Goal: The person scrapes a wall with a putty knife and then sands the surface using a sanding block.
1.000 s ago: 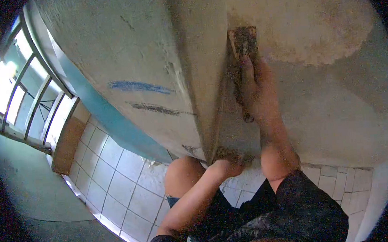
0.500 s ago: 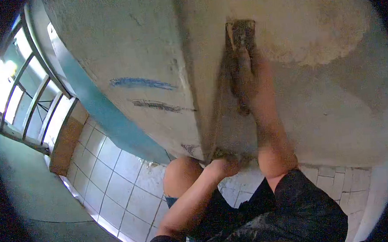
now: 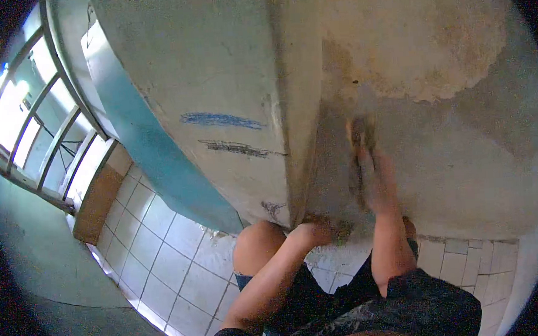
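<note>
My right hand (image 3: pixel 380 177) is closed around a narrow, mortar-smeared trowel (image 3: pixel 360 133), blurred by motion, held against or close to the damp grey plaster of the wall (image 3: pixel 450 137). Lower down, beside the foot of the wall corner, my left hand (image 3: pixel 316 231) is curled near knee height. Dark, dirty matter (image 3: pixel 342 230) shows at its fingers; whether this is a held lump or a tool I cannot make out. Above the trowel, a paler, rough patch (image 3: pixel 421 44) covers the upper wall.
A projecting pillar (image 3: pixel 227 67) with blue and black marks stands to the left, its lower side painted teal (image 3: pixel 139 135). White floor tiles (image 3: pixel 157 241) lie below. A barred window (image 3: pixel 41 113) and a brown ledge (image 3: pixel 100 195) are at far left. My knee (image 3: pixel 258 244) is close to the pillar.
My right hand has drawn the trowel down the wall, from the pale patch's edge onto the grey plaster. The left hand stays low. The view has shifted slightly.
</note>
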`<state>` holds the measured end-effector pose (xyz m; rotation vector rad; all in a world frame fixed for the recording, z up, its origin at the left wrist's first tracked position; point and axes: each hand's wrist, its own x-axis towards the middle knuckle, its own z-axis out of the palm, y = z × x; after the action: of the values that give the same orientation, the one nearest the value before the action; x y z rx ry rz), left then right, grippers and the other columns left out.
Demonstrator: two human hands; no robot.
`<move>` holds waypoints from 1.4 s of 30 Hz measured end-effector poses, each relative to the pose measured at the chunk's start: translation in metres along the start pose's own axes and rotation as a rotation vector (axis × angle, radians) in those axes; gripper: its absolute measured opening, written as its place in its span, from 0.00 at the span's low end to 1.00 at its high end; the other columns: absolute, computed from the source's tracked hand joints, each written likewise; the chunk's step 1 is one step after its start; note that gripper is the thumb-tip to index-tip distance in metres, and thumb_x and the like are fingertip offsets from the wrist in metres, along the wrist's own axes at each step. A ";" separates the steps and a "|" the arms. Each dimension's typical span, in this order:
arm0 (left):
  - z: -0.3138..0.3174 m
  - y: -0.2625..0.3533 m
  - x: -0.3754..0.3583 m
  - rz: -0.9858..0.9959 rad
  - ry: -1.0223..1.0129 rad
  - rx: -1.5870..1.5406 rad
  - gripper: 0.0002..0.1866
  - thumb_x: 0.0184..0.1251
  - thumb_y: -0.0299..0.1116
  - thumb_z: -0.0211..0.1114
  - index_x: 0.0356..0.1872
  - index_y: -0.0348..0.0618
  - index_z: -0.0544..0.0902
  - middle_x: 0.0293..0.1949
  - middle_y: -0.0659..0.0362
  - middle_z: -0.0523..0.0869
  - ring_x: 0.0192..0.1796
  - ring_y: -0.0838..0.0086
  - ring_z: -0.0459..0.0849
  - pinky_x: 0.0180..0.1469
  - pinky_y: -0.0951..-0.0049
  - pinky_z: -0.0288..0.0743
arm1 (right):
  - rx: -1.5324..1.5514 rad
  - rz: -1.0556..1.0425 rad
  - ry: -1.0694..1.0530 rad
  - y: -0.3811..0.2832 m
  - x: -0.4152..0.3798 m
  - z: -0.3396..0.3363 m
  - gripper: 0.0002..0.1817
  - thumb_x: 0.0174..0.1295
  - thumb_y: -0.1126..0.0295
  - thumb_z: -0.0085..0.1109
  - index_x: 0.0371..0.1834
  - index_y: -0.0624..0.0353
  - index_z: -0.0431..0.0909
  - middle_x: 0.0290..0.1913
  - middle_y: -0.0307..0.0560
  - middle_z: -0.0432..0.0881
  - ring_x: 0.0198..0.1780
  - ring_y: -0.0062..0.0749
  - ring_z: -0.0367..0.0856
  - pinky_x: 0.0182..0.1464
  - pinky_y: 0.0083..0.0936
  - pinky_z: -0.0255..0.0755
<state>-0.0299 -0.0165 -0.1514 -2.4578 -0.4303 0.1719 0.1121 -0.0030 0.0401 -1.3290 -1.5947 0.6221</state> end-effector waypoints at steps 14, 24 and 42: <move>-0.090 -0.018 0.000 -1.109 0.556 -1.608 0.14 0.68 0.36 0.54 0.44 0.33 0.78 0.44 0.48 0.81 0.44 0.57 0.80 0.49 0.62 0.73 | 0.025 0.121 -0.223 0.093 -0.101 0.005 0.16 0.66 0.63 0.50 0.48 0.65 0.73 0.44 0.61 0.79 0.47 0.47 0.78 0.50 0.37 0.68; -0.184 -0.114 0.018 -1.394 1.168 -1.822 0.23 0.65 0.33 0.57 0.60 0.39 0.70 0.59 0.45 0.72 0.61 0.56 0.71 0.61 0.60 0.67 | 0.084 0.048 -0.590 0.012 -0.041 -0.025 0.23 0.67 0.61 0.49 0.57 0.68 0.62 0.45 0.57 0.76 0.46 0.38 0.75 0.51 0.32 0.68; -0.187 -0.139 0.051 -1.244 0.623 -0.744 0.35 0.67 0.42 0.50 0.67 0.28 0.52 0.68 0.36 0.55 0.71 0.41 0.50 0.71 0.50 0.36 | 0.235 -0.321 -0.175 0.002 0.013 -0.019 0.25 0.62 0.68 0.53 0.61 0.61 0.60 0.48 0.58 0.75 0.48 0.43 0.77 0.49 0.33 0.70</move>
<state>0.0230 -0.0006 0.0805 -2.1766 -1.8016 -1.4089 0.1306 0.0061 0.0506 -0.8424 -1.7682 0.7146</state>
